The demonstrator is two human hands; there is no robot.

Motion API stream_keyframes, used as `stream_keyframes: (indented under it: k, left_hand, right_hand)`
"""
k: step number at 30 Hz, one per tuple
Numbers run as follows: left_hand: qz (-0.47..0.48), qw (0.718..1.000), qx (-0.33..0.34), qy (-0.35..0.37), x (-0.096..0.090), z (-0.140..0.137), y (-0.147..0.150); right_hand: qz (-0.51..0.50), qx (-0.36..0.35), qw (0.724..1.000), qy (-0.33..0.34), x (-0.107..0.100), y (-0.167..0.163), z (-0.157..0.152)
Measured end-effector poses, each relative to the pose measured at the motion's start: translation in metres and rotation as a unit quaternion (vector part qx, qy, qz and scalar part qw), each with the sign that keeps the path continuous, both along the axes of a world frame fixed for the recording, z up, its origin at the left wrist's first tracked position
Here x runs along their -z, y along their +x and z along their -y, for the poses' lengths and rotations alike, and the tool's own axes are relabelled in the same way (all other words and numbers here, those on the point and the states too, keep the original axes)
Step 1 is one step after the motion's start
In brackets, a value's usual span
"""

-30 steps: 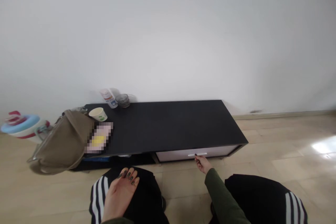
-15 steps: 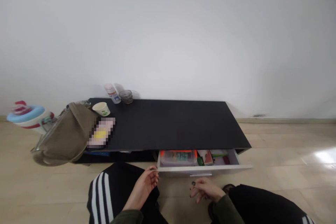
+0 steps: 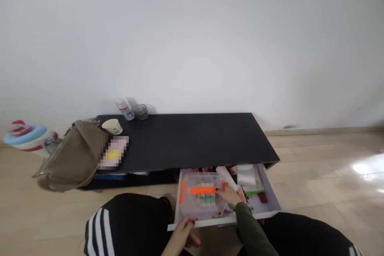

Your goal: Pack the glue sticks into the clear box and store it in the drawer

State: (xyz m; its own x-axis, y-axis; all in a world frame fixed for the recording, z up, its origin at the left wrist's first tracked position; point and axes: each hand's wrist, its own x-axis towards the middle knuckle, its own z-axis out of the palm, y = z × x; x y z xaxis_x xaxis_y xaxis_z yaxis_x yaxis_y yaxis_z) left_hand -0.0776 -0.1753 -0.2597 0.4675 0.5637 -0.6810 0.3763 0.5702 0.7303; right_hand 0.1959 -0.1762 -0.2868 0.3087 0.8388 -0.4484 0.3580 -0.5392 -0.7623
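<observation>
A clear plastic box (image 3: 187, 204) with orange latches and an orange carrying handle (image 3: 202, 190) lies in the left part of the pulled-out drawer (image 3: 271, 198). Rolled pale items show through its lid. My right hand (image 3: 230, 195) reaches into the drawer, its fingers closed at the right end of the handle; the far side of this grip is hidden. By the drawer's front edge, my left hand (image 3: 186, 232) is open, fingers apart and partly bent, holding nothing.
Papers and a white packet (image 3: 246, 175) fill the drawer's right side. On the black cabinet top (image 3: 192, 140) stand a paper cup (image 3: 112, 127), a spray can (image 3: 124, 109), a glass jar (image 3: 140, 112) and a brown bag (image 3: 78, 156). A lidded cup (image 3: 30, 138) is at far left.
The drawer is pulled farther out, baring more of the box and papers. My right hand has moved from below the drawer front up into it. My left hand has shifted down and right.
</observation>
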Motion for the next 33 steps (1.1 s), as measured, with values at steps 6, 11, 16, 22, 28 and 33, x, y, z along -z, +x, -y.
stream_keyframes:
  k: [6, 11, 16, 22, 28, 33]
  left_hand:
    - [0.039, 0.994, 0.085, 0.055, -0.013, 0.011, 0.004]
    - [-0.012, 0.983, 0.105, 0.151, -0.012, 0.017, 0.02]
    - [-0.044, 0.977, 0.088, 0.19, -0.003, 0.005, 0.033]
    - [-0.07, 0.96, 0.092, 0.254, -0.015, -0.041, 0.058]
    - [-0.001, 0.964, -0.034, 0.265, -0.083, -0.107, 0.072]
    - [-0.021, 0.946, 0.017, 0.322, -0.164, -0.165, 0.076]
  right_hand:
    - [0.039, 0.063, 0.997, -0.033, -0.015, 0.003, 0.014]
    - [0.121, 0.045, 0.99, 0.055, -0.067, 0.011, 0.029]
    - [0.141, 0.065, 0.977, 0.146, -0.147, 0.052, 0.051]
    - [-0.059, 0.135, 0.956, 0.255, -0.216, 0.088, 0.059]
    - [-0.138, 0.178, 0.931, 0.286, -0.215, 0.087, 0.013]
    - [-0.181, 0.166, 0.928, 0.281, -0.202, 0.098, -0.04]
